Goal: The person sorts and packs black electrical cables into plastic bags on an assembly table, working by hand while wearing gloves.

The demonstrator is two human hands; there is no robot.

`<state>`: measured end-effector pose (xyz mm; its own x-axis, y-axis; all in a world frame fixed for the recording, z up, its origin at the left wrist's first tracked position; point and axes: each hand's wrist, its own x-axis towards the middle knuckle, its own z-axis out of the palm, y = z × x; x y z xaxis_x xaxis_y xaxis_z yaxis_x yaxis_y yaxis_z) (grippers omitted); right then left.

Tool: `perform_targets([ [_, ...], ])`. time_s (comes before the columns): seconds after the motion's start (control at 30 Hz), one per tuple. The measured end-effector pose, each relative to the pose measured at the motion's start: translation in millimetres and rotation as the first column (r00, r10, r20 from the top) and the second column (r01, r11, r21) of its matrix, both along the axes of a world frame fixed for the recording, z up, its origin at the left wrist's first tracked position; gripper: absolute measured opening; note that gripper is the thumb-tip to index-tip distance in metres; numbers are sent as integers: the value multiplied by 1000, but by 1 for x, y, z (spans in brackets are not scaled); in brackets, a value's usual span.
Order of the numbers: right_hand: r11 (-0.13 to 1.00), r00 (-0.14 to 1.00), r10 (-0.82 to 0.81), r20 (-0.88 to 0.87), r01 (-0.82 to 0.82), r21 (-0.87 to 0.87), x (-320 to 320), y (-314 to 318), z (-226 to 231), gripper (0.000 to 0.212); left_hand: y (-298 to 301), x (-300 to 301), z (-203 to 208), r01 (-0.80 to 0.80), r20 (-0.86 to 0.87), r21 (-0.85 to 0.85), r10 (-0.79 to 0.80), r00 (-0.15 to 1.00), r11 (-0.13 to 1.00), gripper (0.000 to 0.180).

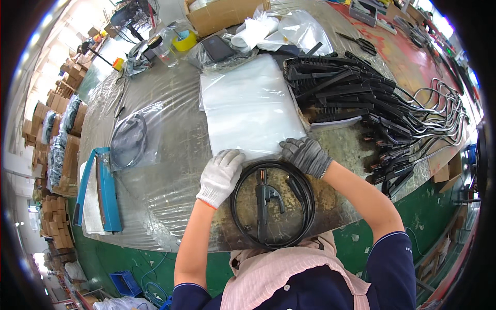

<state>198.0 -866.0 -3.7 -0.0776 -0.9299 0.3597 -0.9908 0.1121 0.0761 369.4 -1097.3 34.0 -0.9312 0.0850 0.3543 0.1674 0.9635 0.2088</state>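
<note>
A stack of clear flat plastic bags (253,103) lies in front of me. At its near left corner is my left hand (222,174), in a white knit glove, its fingers bent and closed on the bag edge. My right hand (306,156), in a dark grey glove, is closed at the near right corner; its fingertips are partly hidden. Between my forearms, close to the table's front edge, rests a coil of black cable (234,206). Within the coil lies a black welding electrode holder (262,206) with a curved lever. The right glove touches or overlaps the coil's upper rim.
Many black electrode holders (341,88) with silvery cables (439,124) are heaped on the right. Leftward lie a bagged cable coil (129,137) and a blue-framed tool (107,191). Scissors (361,42), a jar (163,51), yellow tape (185,40) and a cardboard box (222,15) stand farther back.
</note>
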Motion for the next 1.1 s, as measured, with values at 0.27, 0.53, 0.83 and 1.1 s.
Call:
perform_targets([
  [0.27,863,823,-481,301,385,327,-7,-15,55,18,-4,-9,0,-117,66,-125,126,990,985,22],
  [0.53,963,962,-249,109,233,138,19,-37,62,49,0,-15,23,-85,4,-150,87,996,985,18],
  [0.83,810,872,-487,-45,471,349,11,-28,81,22,47,-9,36,70,-137,-237,-104,985,969,44],
  [1.1,852,837,-517,182,480,211,11,9,68,36,-3,13,36,-494,11,-440,554,832,750,31],
])
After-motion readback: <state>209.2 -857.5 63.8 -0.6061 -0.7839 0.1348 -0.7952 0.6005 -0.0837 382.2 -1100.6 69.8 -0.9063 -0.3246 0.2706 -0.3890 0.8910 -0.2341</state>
